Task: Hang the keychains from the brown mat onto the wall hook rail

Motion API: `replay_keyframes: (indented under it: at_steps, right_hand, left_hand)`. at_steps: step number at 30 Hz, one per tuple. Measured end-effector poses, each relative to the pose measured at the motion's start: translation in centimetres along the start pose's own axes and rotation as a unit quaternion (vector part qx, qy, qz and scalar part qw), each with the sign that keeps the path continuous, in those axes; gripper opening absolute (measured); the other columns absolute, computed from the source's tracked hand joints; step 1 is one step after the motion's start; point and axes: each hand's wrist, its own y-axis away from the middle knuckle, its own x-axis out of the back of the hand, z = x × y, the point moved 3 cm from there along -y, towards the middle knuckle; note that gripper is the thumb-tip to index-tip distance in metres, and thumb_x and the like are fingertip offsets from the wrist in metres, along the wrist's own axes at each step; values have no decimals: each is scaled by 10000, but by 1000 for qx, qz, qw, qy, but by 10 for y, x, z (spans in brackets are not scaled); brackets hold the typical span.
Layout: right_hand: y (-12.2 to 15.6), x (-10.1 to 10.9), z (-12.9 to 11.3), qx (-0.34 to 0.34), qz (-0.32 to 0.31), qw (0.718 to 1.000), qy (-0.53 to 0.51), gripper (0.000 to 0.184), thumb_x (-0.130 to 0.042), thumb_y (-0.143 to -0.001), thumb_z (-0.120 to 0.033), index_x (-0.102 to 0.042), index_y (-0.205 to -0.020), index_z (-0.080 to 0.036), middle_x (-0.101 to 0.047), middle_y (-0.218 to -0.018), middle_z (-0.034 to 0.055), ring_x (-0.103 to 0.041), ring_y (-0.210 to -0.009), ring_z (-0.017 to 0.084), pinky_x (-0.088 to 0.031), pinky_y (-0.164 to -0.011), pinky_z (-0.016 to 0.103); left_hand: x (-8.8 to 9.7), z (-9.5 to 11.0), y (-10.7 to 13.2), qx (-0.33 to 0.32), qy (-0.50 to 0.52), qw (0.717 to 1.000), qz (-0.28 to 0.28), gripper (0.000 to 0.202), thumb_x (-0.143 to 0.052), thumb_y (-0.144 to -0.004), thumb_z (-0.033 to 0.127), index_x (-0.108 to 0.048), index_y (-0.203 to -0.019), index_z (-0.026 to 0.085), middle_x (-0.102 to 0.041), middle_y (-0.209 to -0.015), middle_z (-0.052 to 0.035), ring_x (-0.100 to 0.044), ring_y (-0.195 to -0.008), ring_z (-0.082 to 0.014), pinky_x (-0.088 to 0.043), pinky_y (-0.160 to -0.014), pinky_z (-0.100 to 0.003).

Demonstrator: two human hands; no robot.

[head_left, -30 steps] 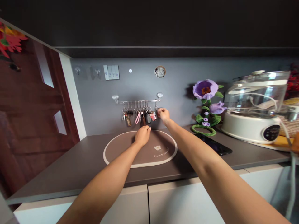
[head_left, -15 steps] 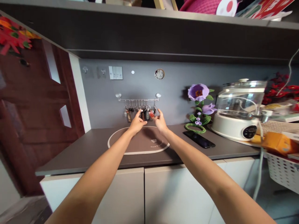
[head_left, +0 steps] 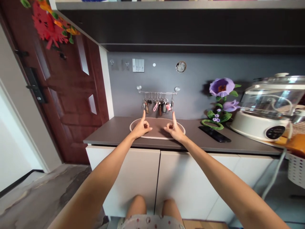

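My left hand (head_left: 140,128) is over the left part of an oval brown mat (head_left: 158,127) with a pale rim. One of its fingers points up, the others bend loosely, and nothing is in it. Mirroring that pose, my right hand (head_left: 175,129) is over the mat's right part, also with nothing in it. A gap separates the two hands. Beyond them, a clear rail (head_left: 158,93) on the wall carries several hanging keys and fobs, among them a black car key fob (head_left: 164,108), a pink strap (head_left: 155,106) and a red-and-white tag (head_left: 168,107).
Right of the mat are a black phone (head_left: 214,134), purple knitted flowers (head_left: 221,87) and a white appliance with a clear tank (head_left: 259,124). A dark shelf (head_left: 190,28) overhangs the counter (head_left: 107,130). A brown door (head_left: 69,95) stands at left.
Both hands have drawn back from the hanging keys to over the mat and moved farther apart. The view has tilted down and turned left, bringing my knees and more of the door into sight.
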Motion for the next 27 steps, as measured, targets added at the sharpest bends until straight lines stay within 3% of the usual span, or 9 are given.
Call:
replay_keyframes:
  at_steps: [6, 11, 14, 17, 19, 23, 27]
  right_hand:
    - [1, -2, 1, -7, 18, 1000, 10, 909, -551, -711, -263, 70, -1374, -242, -455, -645, -72, -407, -542, 78, -384, -557, 216]
    - [-10, 10, 13, -30, 42, 998, 26, 802, -539, -732, -346, -67, -1376, -277, -511, -702, -50, -467, -589, 91, -436, -605, 243]
    - [-31, 29, 18, -50, 94, 993, 46, 709, -561, -715, -413, -248, -1334, -265, -574, -877, 7, -540, -790, 134, -450, -773, 305]
    - [-59, 50, 21, -101, 131, 984, 57, 705, -586, -680, -476, -340, -1290, -221, -545, -1111, 82, -515, -1008, 201, -399, -899, 359]
    - [-78, 63, 24, -136, 143, 978, 62, 744, -608, -649, -507, -361, -1278, -197, -488, -1215, 120, -477, -1085, 245, -379, -924, 383]
    - [-115, 83, 36, -146, 158, 975, 58, 713, -650, -605, -511, -449, -1206, -187, -476, -1245, 137, -438, -1138, 278, -361, -934, 390]
    - [-143, 92, 54, -137, 156, 978, 33, 547, -650, -607, -510, -545, -1044, -199, -588, -1089, 102, -514, -1033, 235, -405, -858, 344]
  left_hand:
    - [-1, -5, 2, 18, 37, 999, 7, 998, -604, -683, 204, 129, -1360, 240, -487, -645, 86, -451, -563, -48, -385, -624, -184]
    - [12, -18, -13, 80, 78, 991, 77, 1008, -650, -672, 290, 69, -1377, 234, -545, -725, 35, -500, -632, -75, -398, -646, -211]
    - [30, -29, -35, 140, 64, 978, 138, 998, -698, -615, 339, -80, -1386, 201, -573, -988, -75, -539, -845, -144, -409, -719, -245]
    - [48, -35, -61, 175, 40, 968, 175, 968, -742, -550, 342, -226, -1356, 190, -447, -1254, -136, -438, -1110, -228, -379, -832, -277]
    - [57, -39, -80, 185, 37, 966, 178, 955, -765, -509, 330, -290, -1326, 191, -368, -1334, -143, -366, -1193, -255, -346, -887, -294]
    - [67, -50, -118, 192, 56, 962, 186, 871, -797, -439, 308, -424, -1215, 176, -346, -1355, -157, -337, -1226, -268, -305, -934, -311]
    - [70, -64, -154, 170, 93, 966, 169, 583, -787, -453, 326, -567, -967, 159, -528, -1192, -129, -456, -1116, -234, -323, -903, -296]
